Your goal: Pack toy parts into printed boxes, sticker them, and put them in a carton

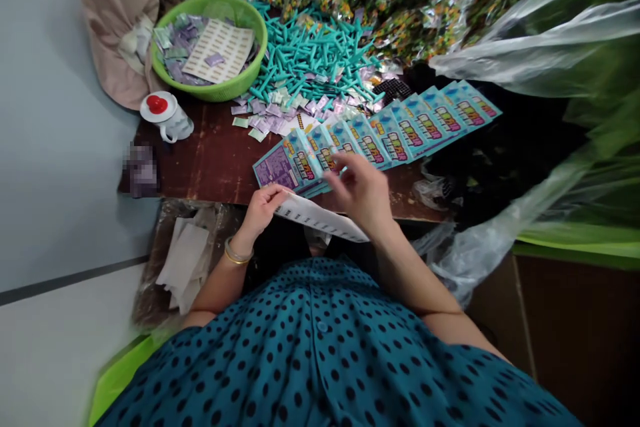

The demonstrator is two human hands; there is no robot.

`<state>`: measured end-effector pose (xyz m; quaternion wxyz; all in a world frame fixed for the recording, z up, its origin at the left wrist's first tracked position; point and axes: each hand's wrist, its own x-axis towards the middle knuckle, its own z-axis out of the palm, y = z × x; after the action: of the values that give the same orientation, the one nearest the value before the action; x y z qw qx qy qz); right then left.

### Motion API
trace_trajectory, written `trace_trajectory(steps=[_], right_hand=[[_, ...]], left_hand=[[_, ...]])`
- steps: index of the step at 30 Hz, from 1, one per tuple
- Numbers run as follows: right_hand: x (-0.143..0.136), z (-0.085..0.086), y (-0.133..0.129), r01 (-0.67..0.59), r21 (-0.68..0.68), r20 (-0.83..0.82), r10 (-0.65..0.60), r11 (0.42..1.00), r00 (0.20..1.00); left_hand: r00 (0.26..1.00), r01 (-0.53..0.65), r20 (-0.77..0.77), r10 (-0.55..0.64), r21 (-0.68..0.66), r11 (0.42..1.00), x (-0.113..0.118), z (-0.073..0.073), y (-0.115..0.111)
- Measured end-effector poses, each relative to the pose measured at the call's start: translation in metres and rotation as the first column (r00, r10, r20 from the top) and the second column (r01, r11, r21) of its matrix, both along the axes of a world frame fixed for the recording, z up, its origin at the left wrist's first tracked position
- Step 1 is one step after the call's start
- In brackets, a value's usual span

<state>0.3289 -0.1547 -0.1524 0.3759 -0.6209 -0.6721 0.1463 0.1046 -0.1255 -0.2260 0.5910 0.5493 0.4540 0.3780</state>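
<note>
My left hand (262, 215) is closed on one end of a white sheet of stickers (323, 219), which has rows of small dark print and tilts over the table's front edge. My right hand (364, 192) hovers just above the near end of a row of overlapping blue printed packages (395, 140). Its thumb and index finger are curled toward each other, slightly blurred; anything between the tips is too small to make out. The packages fan out from the table's middle up to the right, the nearest showing a purple panel (277, 168).
A green basket (261, 70) holds small purple packets and another sticker sheet (220, 50). Behind the packages lie heaped teal pen-like pieces (315, 53), loose packets (273, 113) and patterned bags (420, 0). A lidded white cup (175, 125) stands left; clear plastic (475, 267) hangs right.
</note>
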Motion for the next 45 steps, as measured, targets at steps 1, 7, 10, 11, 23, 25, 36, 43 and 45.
trace_trajectory(steps=[1,7,10,11,23,25,36,43,45], right_hand=[[-0.002,0.000,-0.011,-0.094,-0.046,-0.021,0.093,0.994,0.995],[0.005,-0.018,-0.047,-0.122,-0.140,-0.089,0.111,0.983,0.990],[0.015,-0.023,-0.051,-0.106,-0.078,-0.101,0.098,0.991,0.990],[0.017,-0.023,-0.051,-0.108,-0.058,-0.107,0.102,0.992,0.989],[0.040,-0.024,-0.064,-0.227,-0.057,-0.110,0.220,0.972,0.969],[0.039,-0.026,-0.067,-0.188,0.006,-0.167,0.187,0.982,0.968],[0.038,-0.028,-0.063,-0.168,-0.039,-0.354,0.143,0.985,0.924],[0.039,-0.024,-0.062,-0.109,-0.070,-0.391,0.074,0.992,0.918],[0.040,-0.022,-0.062,-0.128,-0.088,-0.392,0.084,0.988,0.916]], left_hand=[[1.000,0.009,0.007,-0.009,0.018,1.000,0.003,0.006,-0.004],[0.994,0.071,0.076,-0.074,0.042,0.997,0.036,0.021,-0.020],[0.994,0.087,0.056,-0.089,0.049,0.995,0.051,0.022,-0.028],[0.995,0.084,0.053,-0.086,0.054,0.995,0.055,0.022,-0.031],[0.994,0.113,-0.011,-0.112,0.098,0.989,0.075,0.043,-0.042],[0.995,0.098,-0.017,-0.097,0.121,0.988,0.078,0.047,-0.043],[0.997,0.071,-0.046,-0.065,0.153,0.986,0.076,0.046,-0.045],[0.995,0.098,-0.001,-0.099,0.104,0.990,0.077,0.041,-0.045],[0.994,0.105,0.001,-0.106,0.102,0.989,0.078,0.041,-0.045]])
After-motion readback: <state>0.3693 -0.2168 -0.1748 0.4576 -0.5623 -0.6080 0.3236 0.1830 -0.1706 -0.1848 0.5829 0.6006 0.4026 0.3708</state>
